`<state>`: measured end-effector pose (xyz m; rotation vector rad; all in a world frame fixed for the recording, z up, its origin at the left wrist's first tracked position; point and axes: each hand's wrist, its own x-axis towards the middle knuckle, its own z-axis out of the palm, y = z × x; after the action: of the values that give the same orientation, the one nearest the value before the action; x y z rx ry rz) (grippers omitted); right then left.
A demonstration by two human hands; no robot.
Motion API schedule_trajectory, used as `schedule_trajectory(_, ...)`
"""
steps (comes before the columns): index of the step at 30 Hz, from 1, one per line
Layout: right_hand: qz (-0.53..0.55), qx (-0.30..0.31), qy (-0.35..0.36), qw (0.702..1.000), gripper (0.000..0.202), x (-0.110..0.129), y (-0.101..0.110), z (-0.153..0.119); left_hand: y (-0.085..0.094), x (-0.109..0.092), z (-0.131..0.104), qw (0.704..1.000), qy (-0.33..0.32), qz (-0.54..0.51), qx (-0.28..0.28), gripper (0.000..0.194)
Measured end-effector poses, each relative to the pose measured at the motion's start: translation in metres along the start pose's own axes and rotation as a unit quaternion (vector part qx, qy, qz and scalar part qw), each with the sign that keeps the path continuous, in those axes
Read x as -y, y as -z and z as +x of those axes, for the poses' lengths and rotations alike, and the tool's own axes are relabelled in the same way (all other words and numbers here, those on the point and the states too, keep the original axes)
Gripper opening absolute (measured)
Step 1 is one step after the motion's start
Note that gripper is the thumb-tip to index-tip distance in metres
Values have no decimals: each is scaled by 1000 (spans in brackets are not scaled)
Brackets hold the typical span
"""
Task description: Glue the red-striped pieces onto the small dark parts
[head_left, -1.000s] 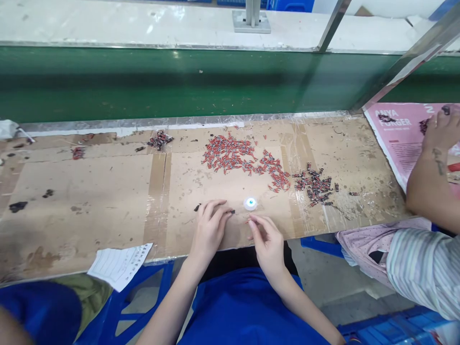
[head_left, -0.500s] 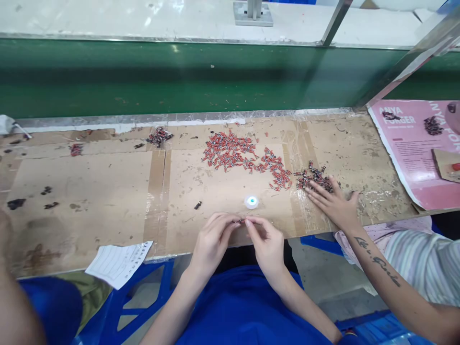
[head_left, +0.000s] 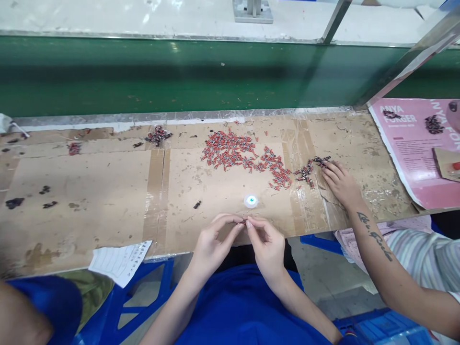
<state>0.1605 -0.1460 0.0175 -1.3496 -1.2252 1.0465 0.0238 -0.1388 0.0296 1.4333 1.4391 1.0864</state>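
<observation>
My left hand and my right hand meet at the front edge of the cardboard-covered table. Both pinch a small red-and-black part between thumb and fingertips; the fingers cover most of it, so its kind cannot be made out. Just beyond my fingertips lies a small round white piece with a bright blue centre. A lone black part lies to the left of it. Farther back spreads a loose pile of small red-and-grey parts.
On the right, a co-worker's hand touches a pile of dark parts. Another dark heap sits at the back left. A paper slip overhangs the front edge. A pink poster covers the right end, and a green panel runs behind.
My fingers have shifted slightly around the small part. The co-worker's hand has slid back and right, and the dark pile there is spread differently. The person at left has moved lower in view.
</observation>
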Motion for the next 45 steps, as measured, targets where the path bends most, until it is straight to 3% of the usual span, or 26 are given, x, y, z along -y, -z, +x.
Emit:
schedule_trajectory(12, -30, 29, 103, 994, 13, 4, 12, 7, -2, -9, -4, 999, 43, -21, 2, 10)
schedule_trajectory(19, -124, -13, 283, 951, 25, 6, 33, 14, -28, -15, -2, 998, 5, -64, 12, 9)
schedule_trajectory(22, -183, -41, 304, 934, 24, 0, 53, 23, -28, -27, -7, 999, -37, -7, 38, 28)
schedule_trajectory(24, -237, -113, 264, 928, 18, -9, 72, 35, -18, -36, -12, 995, -78, 51, 43, 45)
schedule_trajectory(27, -310, -247, 178, 901, 16, -27, 102, 57, 11, -35, -13, 980, -122, 157, 1, 35)
schedule_trajectory(29, -357, -270, 153, 881, 22, -35, 114, 70, 35, -20, -7, 964, -127, 226, -60, 31)
schedule_trajectory(31, -399, -277, 157, 860, 24, -36, 116, 76, 59, 6, 4, 946, -144, 278, -87, 36)
schedule_trajectory(34, -403, -223, 203, 864, 28, -29, 98, 71, 87, 44, 21, 928, -187, 323, 0, 35)
schedule_trajectory(37, -337, -44, 236, 910, 49, -23, 63, 57, 97, 63, 31, 918, -226, 322, 52, 26)
schedule_trajectory(39, -299, 36, 237, 924, 65, -24, 40, 50, 97, 65, 34, 919, -228, 316, 62, 25)
schedule_trajectory(41, -273, 70, 220, 934, 71, -27, 22, 48, 93, 62, 34, 920, -222, 315, 75, 28)
schedule_trajectory(45, -245, 97, 169, 950, 43, -33, 7, 51, 82, 57, 34, 930, -205, 293, 84, 30)
